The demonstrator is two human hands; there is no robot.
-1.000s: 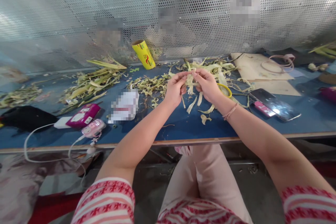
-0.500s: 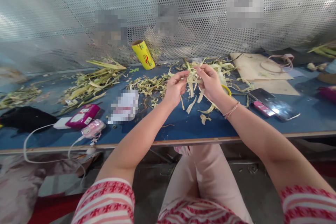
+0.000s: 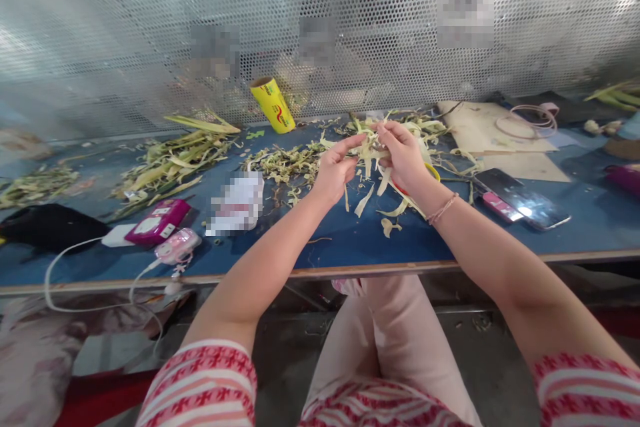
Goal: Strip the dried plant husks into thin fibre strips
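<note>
My right hand (image 3: 403,155) is closed in a pinch on a bunch of pale, dry husk strips (image 3: 369,151), whose ends hang down over the table. My left hand (image 3: 336,170) meets the same bunch from the left, index finger stretched along it and the other fingers curled; the exact grip of its fingertips is partly hidden. Under my right wrist a round object with a yellow rim (image 3: 433,172) and a bit of red shows only in part. Loose curled shreds (image 3: 290,163) lie to the left of my hands, and a few pale strips (image 3: 391,227) below them.
On the blue table (image 3: 350,247) stands a yellow cardboard tube (image 3: 273,105). Left are a heap of long dry leaves (image 3: 170,167), a purple box (image 3: 157,220) and a cabled pink case (image 3: 177,245). Right lie a phone (image 3: 523,199) and cardboard (image 3: 487,130). A perforated metal panel (image 3: 380,33) rises behind.
The fingers of my left hand have shifted slightly right along the bunch, index finger straighter. My right hand has turned a little, and more red shows beneath it.
</note>
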